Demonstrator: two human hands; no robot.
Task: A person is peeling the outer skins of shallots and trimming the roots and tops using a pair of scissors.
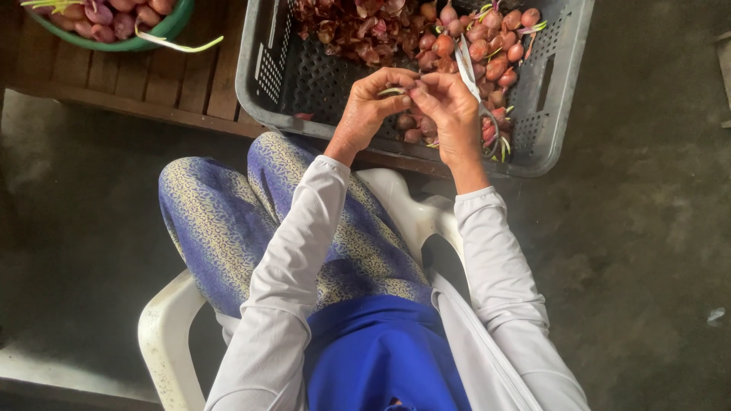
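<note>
The shallot (401, 92) is nearly hidden between the fingers, over the crate (259, 91). Left hand (371, 103) pinches it; right hand (449, 106) pinches it too, scissors (474, 85) hooked on. Crate holds shallots (495, 46) and skins (346, 30); bowl (164, 30), cut off, holds peeled ones

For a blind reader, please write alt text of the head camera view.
Seated on a white plastic chair, a person's left hand and right hand, which holds scissors, work on a shallot over a grey crate of shallots. A green bowl sits top left.
</note>
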